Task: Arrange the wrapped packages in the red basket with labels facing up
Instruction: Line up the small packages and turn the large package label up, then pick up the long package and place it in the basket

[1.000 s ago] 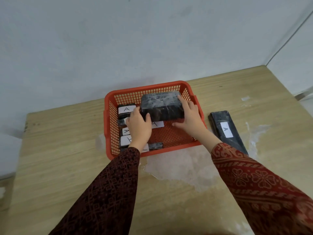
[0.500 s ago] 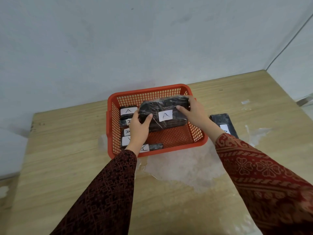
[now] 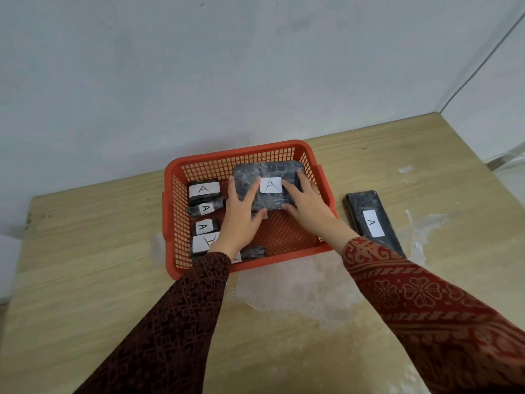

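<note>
Big package now label-up in the basket

The basket [image 3: 170, 223] holds the big package [image 3: 267, 189] at its far right, turned since a second ago; left hand [image 3: 241, 217] and right hand [image 3: 306, 206] press flat, fingers spread, gripping nothing.

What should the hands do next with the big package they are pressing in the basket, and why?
Probably let go and reach for the long package on the table. The big package already lies label up in the red basket under the left hand and right hand.
</note>
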The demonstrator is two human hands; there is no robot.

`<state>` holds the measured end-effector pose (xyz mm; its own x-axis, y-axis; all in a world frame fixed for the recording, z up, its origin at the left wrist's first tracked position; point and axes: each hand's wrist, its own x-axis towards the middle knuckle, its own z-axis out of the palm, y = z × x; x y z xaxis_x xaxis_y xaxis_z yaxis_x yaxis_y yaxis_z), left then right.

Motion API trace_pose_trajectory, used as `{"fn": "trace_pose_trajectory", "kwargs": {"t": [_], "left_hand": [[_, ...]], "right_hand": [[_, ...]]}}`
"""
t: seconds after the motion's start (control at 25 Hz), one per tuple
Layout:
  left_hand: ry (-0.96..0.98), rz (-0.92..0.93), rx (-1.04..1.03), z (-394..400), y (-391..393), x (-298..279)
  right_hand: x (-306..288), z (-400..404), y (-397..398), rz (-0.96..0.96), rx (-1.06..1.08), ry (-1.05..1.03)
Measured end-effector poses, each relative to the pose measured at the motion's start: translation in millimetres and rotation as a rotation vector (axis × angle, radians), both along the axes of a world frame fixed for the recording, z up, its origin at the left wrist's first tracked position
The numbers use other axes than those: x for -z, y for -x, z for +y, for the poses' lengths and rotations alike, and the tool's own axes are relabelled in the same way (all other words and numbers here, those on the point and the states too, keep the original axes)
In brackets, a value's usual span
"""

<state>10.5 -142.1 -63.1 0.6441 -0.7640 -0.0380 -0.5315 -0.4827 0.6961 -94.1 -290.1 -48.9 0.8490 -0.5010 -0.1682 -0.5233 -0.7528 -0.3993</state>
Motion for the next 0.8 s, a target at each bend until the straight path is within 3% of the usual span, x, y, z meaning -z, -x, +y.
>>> {"fn": "trace_pose_trajectory", "kwargs": {"t": [0.16, 0.28, 0.4, 0.6, 0.72, 0.8], "left_hand": [[-0.265, -0.312, 0.087, -4, -3, 14], [-0.278, -0.544, 0.175, -8, -11, 19], [-0.298, -0.528, 0.205, -16, -13, 19], [-0.369, -0.492, 0.159, -28, 0, 10], [-0.425, -0.347, 0.111, -46, 0, -15], [-0.422, -0.248, 0.069, -61, 3, -31]], "right_hand": [[11, -4, -4, 0.081, -0.070, 0.112], [15, -1, -7, 0.139, -0.085, 0.262], [9, 4, -12, 0.152, -0.076, 0.310], [-5, 9, -2, 0.155, -0.117, 0.171], [-28, 12, 25, -0.147, -0.128, 0.115], [-35, 11, 56, -0.352, -0.009, 0.099]]}}
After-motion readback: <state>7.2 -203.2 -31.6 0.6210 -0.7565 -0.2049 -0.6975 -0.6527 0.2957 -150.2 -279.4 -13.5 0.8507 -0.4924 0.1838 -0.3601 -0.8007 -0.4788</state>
